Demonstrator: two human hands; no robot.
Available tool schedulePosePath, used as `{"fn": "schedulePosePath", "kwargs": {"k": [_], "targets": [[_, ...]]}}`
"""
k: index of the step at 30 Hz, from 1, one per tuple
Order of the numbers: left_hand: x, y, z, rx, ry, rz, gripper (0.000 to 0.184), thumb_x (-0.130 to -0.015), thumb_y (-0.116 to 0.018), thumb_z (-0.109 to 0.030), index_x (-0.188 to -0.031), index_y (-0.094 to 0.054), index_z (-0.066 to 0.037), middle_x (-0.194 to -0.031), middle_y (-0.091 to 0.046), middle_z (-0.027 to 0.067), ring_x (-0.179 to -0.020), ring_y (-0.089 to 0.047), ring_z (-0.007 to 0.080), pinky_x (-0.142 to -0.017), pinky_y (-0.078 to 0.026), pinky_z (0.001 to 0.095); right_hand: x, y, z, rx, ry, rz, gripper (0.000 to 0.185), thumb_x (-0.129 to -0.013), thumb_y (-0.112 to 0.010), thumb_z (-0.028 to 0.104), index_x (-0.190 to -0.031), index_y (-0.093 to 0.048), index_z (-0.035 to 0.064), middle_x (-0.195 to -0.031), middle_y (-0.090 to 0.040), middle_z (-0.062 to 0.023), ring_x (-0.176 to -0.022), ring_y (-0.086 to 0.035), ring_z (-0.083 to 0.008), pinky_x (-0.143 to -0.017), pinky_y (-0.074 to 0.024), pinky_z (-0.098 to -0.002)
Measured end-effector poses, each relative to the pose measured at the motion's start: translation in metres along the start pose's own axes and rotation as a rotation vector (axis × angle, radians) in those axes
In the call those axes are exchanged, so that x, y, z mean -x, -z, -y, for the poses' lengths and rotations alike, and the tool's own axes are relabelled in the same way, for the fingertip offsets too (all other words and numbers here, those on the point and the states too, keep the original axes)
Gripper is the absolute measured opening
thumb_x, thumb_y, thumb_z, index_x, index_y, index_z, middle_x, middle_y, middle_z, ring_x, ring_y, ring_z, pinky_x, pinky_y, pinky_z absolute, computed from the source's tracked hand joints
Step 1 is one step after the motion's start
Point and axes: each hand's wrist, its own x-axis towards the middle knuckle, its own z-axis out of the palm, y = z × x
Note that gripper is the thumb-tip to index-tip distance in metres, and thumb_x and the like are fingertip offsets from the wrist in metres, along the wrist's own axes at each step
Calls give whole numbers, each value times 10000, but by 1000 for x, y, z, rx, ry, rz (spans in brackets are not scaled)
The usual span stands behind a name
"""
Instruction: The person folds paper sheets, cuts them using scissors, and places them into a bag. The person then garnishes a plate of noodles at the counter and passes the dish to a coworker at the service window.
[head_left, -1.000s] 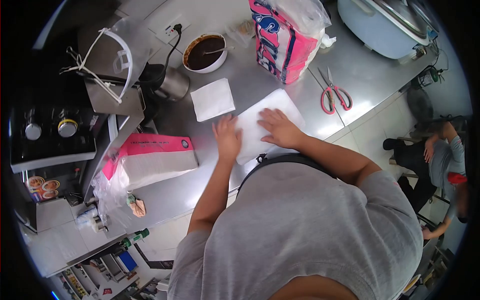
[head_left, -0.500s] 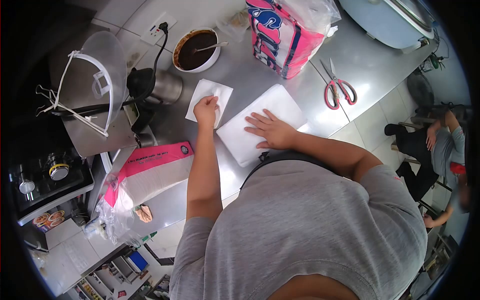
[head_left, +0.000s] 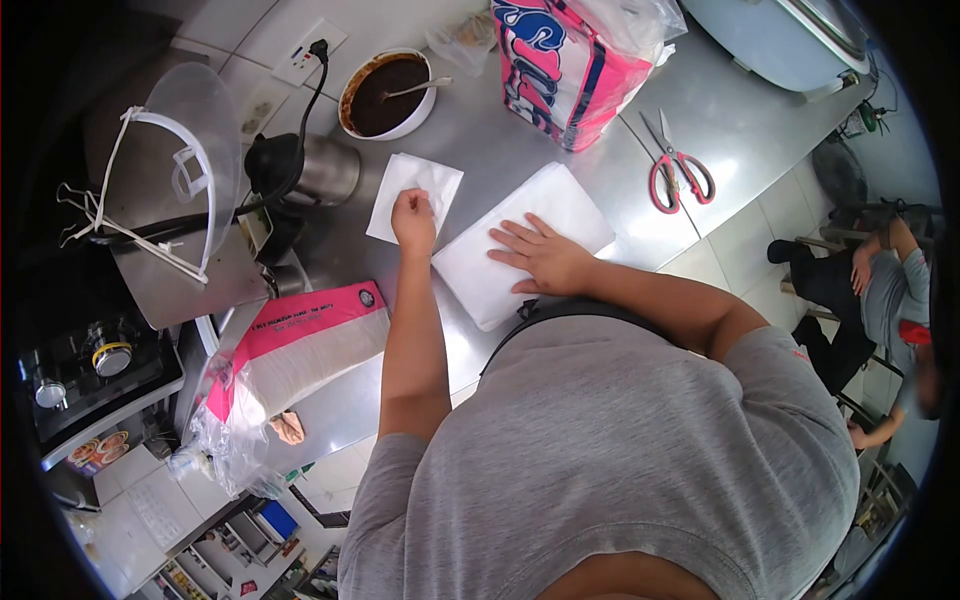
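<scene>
My left hand (head_left: 413,221) is curled closed over a small stack of white paper napkins (head_left: 392,192). Whether its fingers pinch a napkin is hidden. To its right, my right hand (head_left: 545,256) lies flat with fingers spread on a larger, thicker stack of white paper napkins (head_left: 560,195). Both stacks rest on the steel counter, side by side and close together.
Behind the stacks stand a bowl of dark sauce (head_left: 400,88) with a spoon, a steel kettle (head_left: 328,170) and a pink napkin pack (head_left: 560,75). Scissors (head_left: 680,170) lie at right, an opened napkin pack (head_left: 310,345) at left. Another person (head_left: 895,290) sits far right.
My left hand stays over the small stack, its fingers slightly more curled. My right hand stays flat on the larger stack. The view has shifted slightly.
</scene>
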Motion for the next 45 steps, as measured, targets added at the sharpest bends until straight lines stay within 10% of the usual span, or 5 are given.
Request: {"fn": "schedulePosePath", "kwargs": {"k": [8,19,25,35,45], "targets": [[38,39,-111,679,186,-92,219,-985,-415,-145,-1115,-516,-1,-1121,-574,113,-1067,-546,187,-945,-420,317,-6,-3,-5,-362,-85,-153,632,-844,-651,340,-1389,-403,134,-1480,-301,-147,-1373,-271,-329,-1121,-198,-513],[111,95,-120,1954,564,524,345,-948,-286,-49,-1181,-500,89,-1185,-585,209,-1096,-584,302,-956,-491,410,-57,35,-14,-826,-228,-527,947,-654,-832,214,-1407,-302,-10,-1353,-443,-186,-1262,-440,-267,-1039,-366,-351],[151,69,-43,1614,869,-164,394,-990,-321,-217,-1245,-453,53,-1291,-526,184,-1216,-493,326,-1036,-410,461,-76,79,-2,-1234,-552,-386,444,-709,-734,84,-1119,-611,-33,-941,-676,-112,-823,-634,-167,-750,-502,-303],[204,34,-68,1119,679,229,976,-821,-353,-777,-1480,-152,-86,-1430,-368,155,-1303,-385,330,-1052,-333,495,9,53,-42,-732,-792,-295,492,-670,-703,83,-1123,-594,-74,-870,-669,-181,-785,-656,-231,-723,-501,-314],[199,12,-62,487,498,37,645,-876,-624,-275,-1375,-294,-33,-1133,-550,120,-1006,-566,207,-783,-500,384,48,16,-55,-629,-761,-445,496,-684,-680,82,-1136,-549,-74,-982,-654,-191,-914,-639,-260,-817,-481,-312]]}}
